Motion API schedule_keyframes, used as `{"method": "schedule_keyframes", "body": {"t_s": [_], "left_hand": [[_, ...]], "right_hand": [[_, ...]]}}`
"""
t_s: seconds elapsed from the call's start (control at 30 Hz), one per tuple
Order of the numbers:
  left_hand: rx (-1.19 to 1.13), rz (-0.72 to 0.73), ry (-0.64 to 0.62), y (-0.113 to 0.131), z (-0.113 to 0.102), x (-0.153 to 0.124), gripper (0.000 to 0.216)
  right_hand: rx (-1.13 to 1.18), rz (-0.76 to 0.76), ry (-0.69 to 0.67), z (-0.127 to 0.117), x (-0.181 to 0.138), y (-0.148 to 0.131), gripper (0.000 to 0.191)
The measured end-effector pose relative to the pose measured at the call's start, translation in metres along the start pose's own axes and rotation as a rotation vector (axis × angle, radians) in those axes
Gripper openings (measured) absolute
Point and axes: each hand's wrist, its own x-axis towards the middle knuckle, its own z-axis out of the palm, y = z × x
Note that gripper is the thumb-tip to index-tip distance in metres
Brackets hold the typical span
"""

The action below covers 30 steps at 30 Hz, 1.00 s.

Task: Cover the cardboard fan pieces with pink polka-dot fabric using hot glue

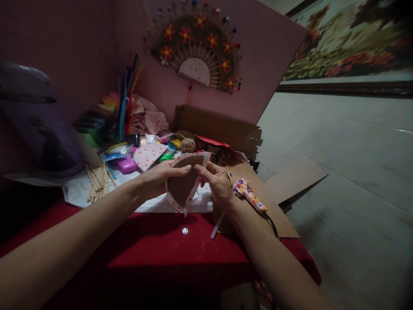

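Note:
Both of my hands hold a half-round piece of brown cardboard [184, 183] edged with pink polka-dot fabric, raised just above the table. My left hand [158, 178] grips its left side, thumb across the top. My right hand [217, 184] pinches the fabric edge on the right side. A glue gun [250, 195] wrapped in flowered tape lies right of my right hand on a brown cardboard sheet [290, 181].
A red cloth [161, 245] covers the table. Behind the hands lie a second dotted half-round [149, 156], a twine ball [187, 145], wooden sticks [98, 180], clay packets and pipe cleaners. A flowered fan decoration [198, 47] hangs on the pink board.

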Motion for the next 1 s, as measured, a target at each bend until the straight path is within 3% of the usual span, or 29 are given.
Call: {"method": "schedule_keyframes", "body": {"t_s": [0.27,0.53,0.73,1.0], "left_hand": [[0.06,0.008,0.04,-0.001,0.001,0.001,0.038],[0.208,-0.063,0.003,0.003,0.0,0.0,0.036],[0.345,-0.181,-0.047,0.004,-0.003,-0.001,0.037],[0.407,-0.224,0.022,0.006,0.0,-0.004,0.035]], "right_hand": [[-0.026,-0.021,-0.02,0.0,-0.001,0.002,0.017],[0.074,-0.031,0.088,-0.013,0.006,-0.004,0.039],[-0.013,0.049,-0.123,-0.021,0.008,-0.012,0.02],[-0.05,0.026,-0.08,-0.02,0.006,-0.011,0.016]]}}
